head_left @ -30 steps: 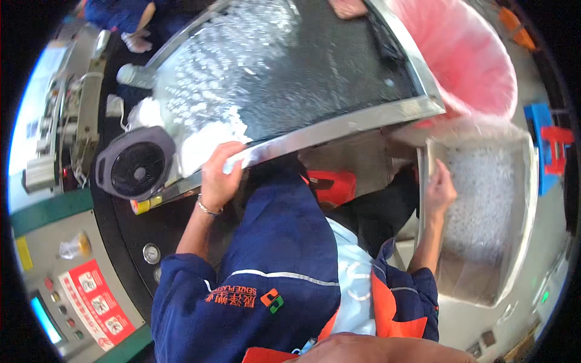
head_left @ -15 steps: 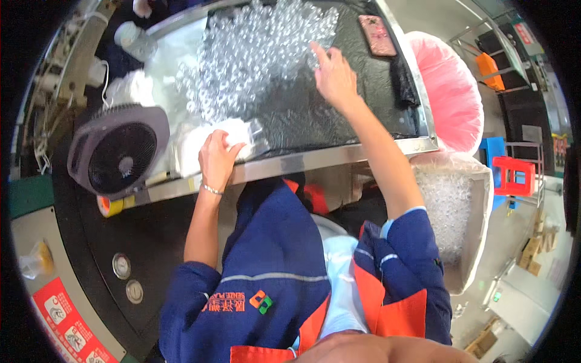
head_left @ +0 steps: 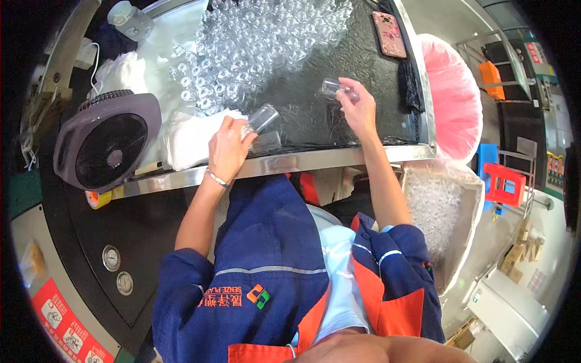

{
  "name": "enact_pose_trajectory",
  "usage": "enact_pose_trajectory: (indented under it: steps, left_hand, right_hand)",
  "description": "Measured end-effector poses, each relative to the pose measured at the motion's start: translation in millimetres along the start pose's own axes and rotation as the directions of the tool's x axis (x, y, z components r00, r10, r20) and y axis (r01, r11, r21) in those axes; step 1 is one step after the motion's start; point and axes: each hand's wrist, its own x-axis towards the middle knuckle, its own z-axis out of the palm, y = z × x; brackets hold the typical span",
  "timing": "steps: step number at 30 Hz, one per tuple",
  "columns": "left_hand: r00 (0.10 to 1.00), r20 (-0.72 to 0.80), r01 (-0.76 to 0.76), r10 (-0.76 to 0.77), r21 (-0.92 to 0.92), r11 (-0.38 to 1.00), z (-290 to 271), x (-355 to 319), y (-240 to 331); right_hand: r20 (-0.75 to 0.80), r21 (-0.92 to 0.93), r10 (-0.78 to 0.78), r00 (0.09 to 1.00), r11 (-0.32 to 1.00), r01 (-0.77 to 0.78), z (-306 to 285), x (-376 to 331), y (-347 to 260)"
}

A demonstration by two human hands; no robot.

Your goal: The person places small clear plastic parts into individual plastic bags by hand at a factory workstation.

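My left hand (head_left: 229,147) grips a small clear plastic cup (head_left: 262,117) just above the near edge of a dark, steel-rimmed table (head_left: 302,162). My right hand (head_left: 357,109) is raised over the dark table top and holds a second clear cup (head_left: 332,88) by its side. A big heap of several clear cups (head_left: 254,42) covers the far left part of the table. A white cloth (head_left: 190,136) lies beside my left hand.
A grey round fan (head_left: 106,145) stands at the table's left end. A phone in a pink case (head_left: 388,34) lies at the far right. A pink bag (head_left: 451,97) hangs off the right side, above a bin lined with clear plastic and holding cups (head_left: 436,206).
My right hand has drawn back from the cup heap toward the near right, now holding a cup. My left hand has lifted a cup off the white cloth.
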Motion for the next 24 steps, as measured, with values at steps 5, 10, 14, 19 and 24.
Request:
enact_pose_trajectory:
  steps: [5,10,14,19,24]
  left_hand:
    - [0.990,0.119,-0.047,0.069,-0.180,0.983,23.4,13.8,33.6]
    - [0.987,-0.157,0.015,-0.027,-0.078,0.997,5.5,2.1,13.1]
    - [0.984,-0.145,0.121,-0.100,0.141,0.983,-9.5,-14.2,-11.6]
    - [0.972,-0.177,0.162,-0.153,0.040,0.986,-5.9,-20.4,-24.6]
    - [0.941,-0.133,0.281,-0.312,-0.211,0.936,-16.9,-19.1,-24.5]
  right_hand:
    - [0.203,0.432,0.193,0.960,0.862,-0.265,-2.8,-29.5,-9.9]
    - [0.189,0.452,0.168,0.967,0.860,-0.238,0.8,-56.2,-18.2]
    - [0.164,0.260,0.066,0.984,0.960,-0.107,2.3,-69.0,-36.0]
    - [0.176,0.144,0.063,0.982,0.986,-0.089,4.3,-76.5,-65.1]
    - [0.177,0.107,0.003,0.984,0.994,-0.022,13.3,-78.8,-68.5]
